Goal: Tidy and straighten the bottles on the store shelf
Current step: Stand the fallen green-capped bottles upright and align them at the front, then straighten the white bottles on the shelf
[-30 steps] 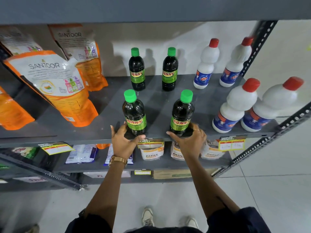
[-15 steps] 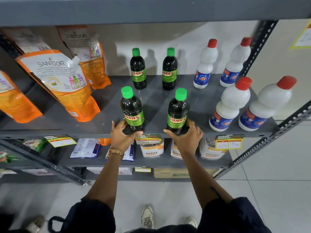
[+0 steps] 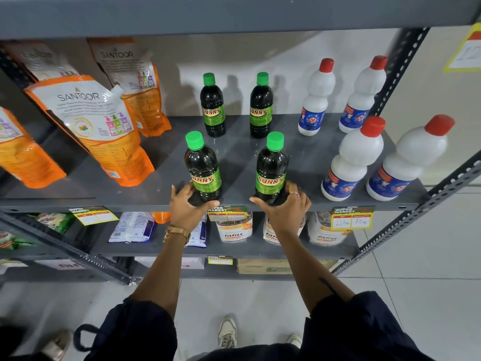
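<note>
Two dark Sunny bottles with green caps stand upright at the front of the grey shelf point(image 3: 130, 199). My left hand point(image 3: 186, 207) wraps the base of the front left bottle point(image 3: 203, 168). My right hand point(image 3: 286, 207) wraps the base of the front right bottle point(image 3: 272, 168). Two more Sunny bottles stand behind them near the wall, one on the left point(image 3: 213, 106) and one on the right point(image 3: 261, 106). White bottles with red caps fill the right side: two at the front point(image 3: 354, 160) point(image 3: 408, 160) and two at the back point(image 3: 316, 97) point(image 3: 363, 96).
Orange Santoor refill pouches point(image 3: 96, 126) lean on the left part of the shelf. Price tags point(image 3: 351, 217) hang on the front edge. A lower shelf holds Fitfizz jars point(image 3: 234, 230) and packets point(image 3: 132, 227). A slotted metal upright point(image 3: 416, 217) runs down the right side. My shoes point(image 3: 227, 332) stand on the tiled floor.
Both hands stay on the bases of the two front Sunny bottles. The front bottles have shifted slightly left and the view has moved a little; the label of the right one faces forward.
</note>
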A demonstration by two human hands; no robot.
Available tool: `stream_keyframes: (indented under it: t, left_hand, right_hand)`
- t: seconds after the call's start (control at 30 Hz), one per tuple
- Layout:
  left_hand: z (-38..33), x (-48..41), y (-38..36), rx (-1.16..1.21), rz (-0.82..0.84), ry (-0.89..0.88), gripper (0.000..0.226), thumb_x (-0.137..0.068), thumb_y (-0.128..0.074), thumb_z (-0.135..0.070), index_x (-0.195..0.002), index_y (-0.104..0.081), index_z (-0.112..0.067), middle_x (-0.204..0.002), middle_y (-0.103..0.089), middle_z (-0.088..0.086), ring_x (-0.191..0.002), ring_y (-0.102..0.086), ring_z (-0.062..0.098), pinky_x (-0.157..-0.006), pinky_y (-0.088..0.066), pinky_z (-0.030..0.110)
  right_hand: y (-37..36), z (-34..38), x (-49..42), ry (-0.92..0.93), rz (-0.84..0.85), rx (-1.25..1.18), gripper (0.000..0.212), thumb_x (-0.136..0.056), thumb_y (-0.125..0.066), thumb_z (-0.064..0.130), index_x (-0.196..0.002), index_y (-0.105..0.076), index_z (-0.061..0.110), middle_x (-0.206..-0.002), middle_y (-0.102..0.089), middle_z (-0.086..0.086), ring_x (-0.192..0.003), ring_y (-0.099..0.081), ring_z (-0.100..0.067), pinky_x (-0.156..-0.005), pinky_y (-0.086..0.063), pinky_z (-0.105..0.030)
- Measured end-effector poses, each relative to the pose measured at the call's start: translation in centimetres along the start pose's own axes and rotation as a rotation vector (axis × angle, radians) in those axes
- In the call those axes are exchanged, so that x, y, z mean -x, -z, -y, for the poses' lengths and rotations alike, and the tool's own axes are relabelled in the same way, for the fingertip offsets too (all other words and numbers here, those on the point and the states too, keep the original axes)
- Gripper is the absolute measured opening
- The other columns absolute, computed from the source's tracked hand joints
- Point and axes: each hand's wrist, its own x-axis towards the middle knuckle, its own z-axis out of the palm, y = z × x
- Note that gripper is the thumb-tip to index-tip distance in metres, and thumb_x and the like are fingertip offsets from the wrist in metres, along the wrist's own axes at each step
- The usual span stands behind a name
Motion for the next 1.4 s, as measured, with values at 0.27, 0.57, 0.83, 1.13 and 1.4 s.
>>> stream_keyframes:
  t: [0.27, 0.57, 0.83, 1.13, 1.4]
  left_hand:
    - [-0.5, 0.3, 0.0, 0.029, 0.026, 0.016, 0.062, -0.056, -0.083, -0.040, -0.110, -0.060, -0.020, -0.120, -0.067, 0.010, -0.115, -0.058, 0.018, -0.120, -0.012, 0.053]
    - [-2.9, 7.9, -5.2, -0.008, -0.409, -0.072, 0.099, -0.068, -0.075, -0.046, -0.143, -0.022, -0.011, -0.148, -0.033, 0.013, -0.137, -0.028, 0.028, -0.112, -0.021, 0.031]
    - [-12.1, 12.3, -18.4, 0.058, 0.220, -0.458, 0.064, -0.087, -0.059, -0.039, -0.140, -0.030, -0.019, -0.144, -0.041, 0.003, -0.130, -0.035, 0.004, -0.107, -0.031, 0.012]
    - [-15.4, 5.9, -22.3, 0.418, 0.328, -0.062, 0.076, -0.075, -0.078, -0.028, -0.138, -0.036, -0.027, -0.140, -0.051, 0.000, -0.123, -0.051, 0.005, -0.101, -0.046, 0.021]
    - [-15.4, 5.9, -23.0, 0.424, 0.241, -0.056, 0.064, -0.068, -0.084, -0.020, -0.119, -0.047, -0.031, -0.113, -0.060, -0.012, -0.102, -0.061, 0.004, -0.078, -0.051, 0.006]
  right_hand:
    - [1.4, -1.5, 0.8, 0.017, 0.178, -0.116, 0.111, -0.053, -0.068, 0.078, -0.143, -0.033, 0.023, -0.141, -0.047, -0.004, -0.128, -0.042, -0.020, -0.098, -0.041, -0.023]
    - [8.4, -6.6, 1.5, 0.093, -0.152, -0.187, 0.040, -0.080, -0.056, 0.064, -0.095, -0.044, 0.029, -0.089, -0.047, 0.002, -0.082, -0.047, -0.015, -0.067, -0.044, -0.038]
    - [11.9, -7.8, -4.1, -0.008, -0.162, -0.140, 0.086, -0.062, -0.087, 0.041, -0.132, -0.046, 0.011, -0.130, -0.053, -0.009, -0.120, -0.046, -0.024, -0.100, -0.039, -0.033]
    - [11.3, -8.6, -6.6, 0.010, 0.041, -0.036, 0.060, -0.066, -0.084, 0.023, -0.120, -0.061, 0.010, -0.108, -0.068, -0.011, -0.103, -0.058, -0.032, -0.092, -0.046, -0.048]
    - [11.0, -9.3, -6.8, 0.099, 0.114, -0.078, 0.059, -0.072, -0.081, 0.021, -0.126, -0.059, 0.015, -0.115, -0.068, -0.004, -0.108, -0.056, -0.024, -0.098, -0.045, -0.045]
